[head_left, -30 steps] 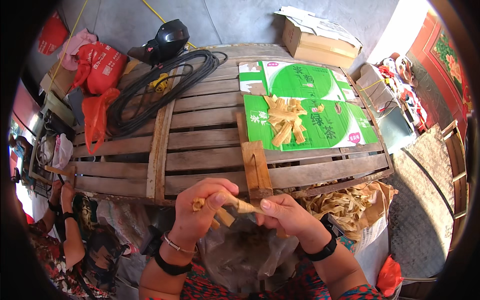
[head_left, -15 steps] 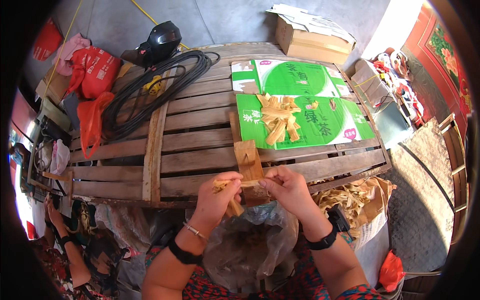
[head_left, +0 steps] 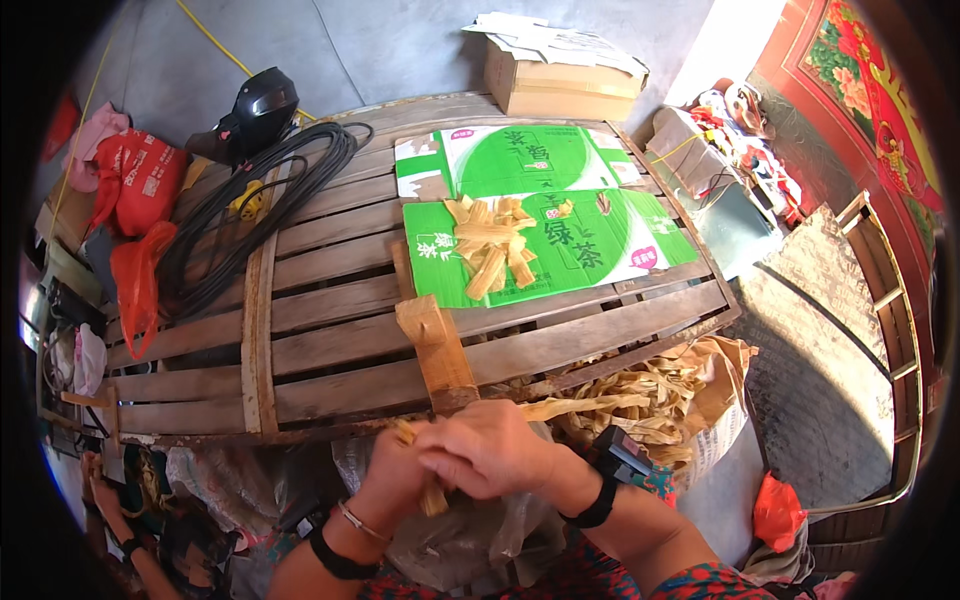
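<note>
Table: a slatted wooden table (head_left: 350, 380) spreads across our view, its near edge just beyond our hands
Green carton: a flattened green carton sheet (head_left: 645, 220) lies on the table's right half, bearing a loose pile of tan strips (head_left: 490, 240)
Sack: at the table's near right edge stands a pale sack (head_left: 712, 455), crowded with more of the dry strips (head_left: 630, 412)
Clear plastic: a crumpled transparent bag (head_left: 440, 555) sits below our hands
Wooden block: a short orange-brown block (head_left: 440, 350) rests at the table's near edge, close above our hands
Right hand: our right hand (head_left: 490, 450) is pressed against the left and partly over it, fingers curled; we cannot tell exactly what its fingertips pinch
Left hand: our left hand (head_left: 393, 475) is wrapped around a small tan bundle (head_left: 433, 500), whose ends poke out above and below the fist
Long strip: one pale strip (head_left: 575, 407) stretches from beside our right hand towards the sack; its inner end is hidden
Step in hand: we judge that both hands are working the strip material around the bundle
Next move: it would call for a firm left grip while our right fingers guide the strip, kept taut and untwisted
</note>
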